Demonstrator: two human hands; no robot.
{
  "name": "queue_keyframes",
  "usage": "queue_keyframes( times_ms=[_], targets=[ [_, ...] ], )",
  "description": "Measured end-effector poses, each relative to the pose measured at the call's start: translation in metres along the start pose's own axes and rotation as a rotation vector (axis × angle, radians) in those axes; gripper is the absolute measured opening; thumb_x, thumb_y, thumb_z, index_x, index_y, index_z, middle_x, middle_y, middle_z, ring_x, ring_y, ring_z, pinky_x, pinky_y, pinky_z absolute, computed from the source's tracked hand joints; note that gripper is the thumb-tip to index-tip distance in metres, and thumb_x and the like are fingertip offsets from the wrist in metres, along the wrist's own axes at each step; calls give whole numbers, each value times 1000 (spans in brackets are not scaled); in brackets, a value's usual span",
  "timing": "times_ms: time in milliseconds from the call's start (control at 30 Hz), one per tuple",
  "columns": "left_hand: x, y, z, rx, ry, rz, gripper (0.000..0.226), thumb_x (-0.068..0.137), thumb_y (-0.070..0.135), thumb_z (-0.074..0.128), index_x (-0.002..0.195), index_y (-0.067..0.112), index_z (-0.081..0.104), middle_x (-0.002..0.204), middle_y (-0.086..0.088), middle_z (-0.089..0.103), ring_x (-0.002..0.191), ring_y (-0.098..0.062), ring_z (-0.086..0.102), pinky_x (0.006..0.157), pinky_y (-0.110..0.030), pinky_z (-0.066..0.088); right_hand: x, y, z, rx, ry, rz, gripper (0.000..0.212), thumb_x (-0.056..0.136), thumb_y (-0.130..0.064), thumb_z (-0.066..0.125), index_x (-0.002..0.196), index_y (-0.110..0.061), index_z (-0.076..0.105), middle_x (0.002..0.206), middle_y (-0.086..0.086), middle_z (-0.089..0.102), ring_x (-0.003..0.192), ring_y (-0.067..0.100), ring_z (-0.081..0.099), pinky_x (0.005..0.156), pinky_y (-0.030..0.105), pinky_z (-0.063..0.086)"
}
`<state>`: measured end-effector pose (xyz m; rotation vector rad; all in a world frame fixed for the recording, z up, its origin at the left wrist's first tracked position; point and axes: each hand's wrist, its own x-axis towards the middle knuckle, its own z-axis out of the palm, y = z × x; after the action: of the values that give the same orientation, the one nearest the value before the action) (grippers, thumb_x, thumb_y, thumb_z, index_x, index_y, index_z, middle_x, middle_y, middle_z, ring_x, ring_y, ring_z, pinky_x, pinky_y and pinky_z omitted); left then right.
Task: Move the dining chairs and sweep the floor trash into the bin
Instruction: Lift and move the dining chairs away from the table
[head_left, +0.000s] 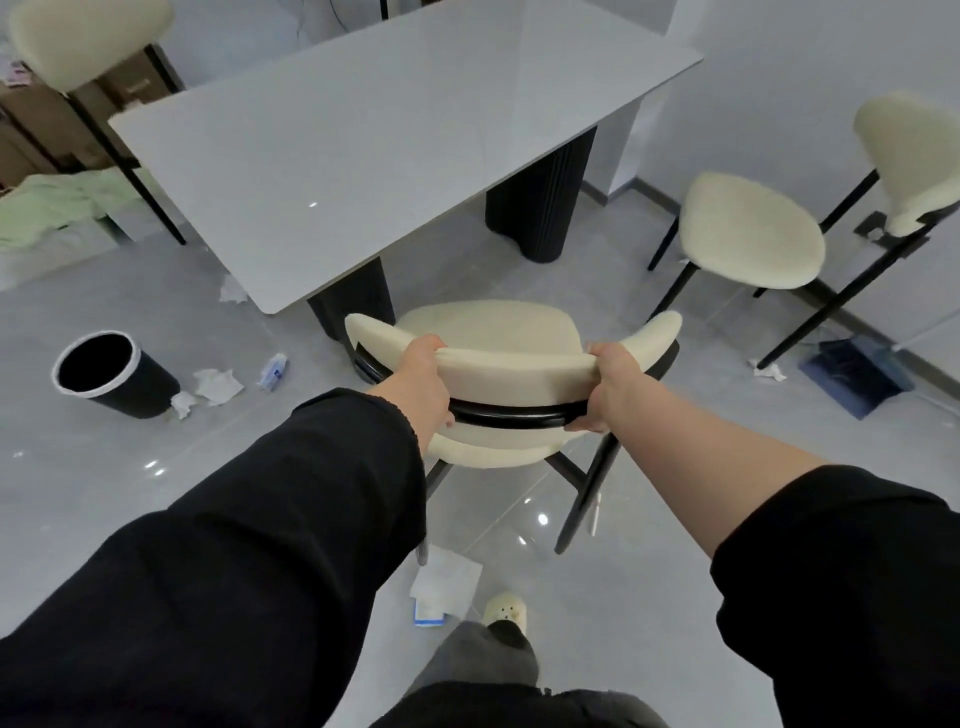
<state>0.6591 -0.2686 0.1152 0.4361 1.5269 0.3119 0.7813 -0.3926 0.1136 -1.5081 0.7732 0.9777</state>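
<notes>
The dining chair (514, 364) stands just below the middle of the frame. Its seat is pushed in toward the near edge of the tabletop (405, 156) and sits close against the dark pedestal (348, 301).

The person holds it by the curved backrest. The left hand (423, 374) grips the pad's left end and the right hand (608, 379) grips the right end. The fingers (434, 344) of each are curled round the cream pad and the black rail under it, with nothing slack or spread.

The backrest's long axis runs left to right across the frame, square to both outstretched arms, so neither hand is nearer than the other. The chair lies straight ahead of them, between the person and the table. I would say the coming move hangs on that: the only free way out is toward the bottom of the frame, or swung off to one side. A straight pull looks likely to drag the near legs over the flat tissue (447, 577) on the floor at lower centre, just by the slippered foot (504, 610).

The bin (150, 387) stands at the left, well apart from the chair, with crumpled paper (218, 387) beside it. A second chair (753, 228) is out from the table at the right, and the dustpan (857, 379) lies near the right edge. By the look of it, sweeping has not begun.
</notes>
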Motion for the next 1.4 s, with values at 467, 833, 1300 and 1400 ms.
queue_keyframes(
  times_ms=[467, 833, 1300, 1400],
  targets=[
    [35, 32, 106, -320, 92, -50, 63, 83, 24, 70, 136, 11, 39, 135, -9, 44, 131, -35, 37, 112, -54, 28, 90, -131, 58, -319, -149, -31, 73, 85, -32, 68, 146, -14, 31, 148, 10, 37, 135, 40, 35, 109, 62, 29],
    [72, 28, 215, -492, 256, -39, 63, 70, 30, 77, 125, 15, 50, 112, -8, 51, 107, -35, 48, 101, -55, 38, 170, -237, 71, -521, -290, 15, 69, 80, -32, 71, 139, -16, 39, 136, 11, 46, 123, 40, 46, 102, 61, 38],
    [120, 19, 284, -459, 274, -13, 80, 38, 39, 76, 113, 22, 54, 100, -4, 61, 90, -30, 58, 85, -48, 50, 221, -308, 82, -657, -304, -36, 67, 77, -35, 73, 133, -17, 40, 129, 10, 50, 116, 38, 52, 99, 58, 43],
    [118, 20, 289, -462, 265, -1, 76, 46, 35, 76, 116, 22, 50, 107, -4, 57, 94, -28, 57, 86, -48, 50, 227, -309, 82, -642, -294, -44, 64, 77, -33, 73, 131, -17, 42, 124, 8, 53, 111, 36, 54, 97, 56, 45]
  ],
)
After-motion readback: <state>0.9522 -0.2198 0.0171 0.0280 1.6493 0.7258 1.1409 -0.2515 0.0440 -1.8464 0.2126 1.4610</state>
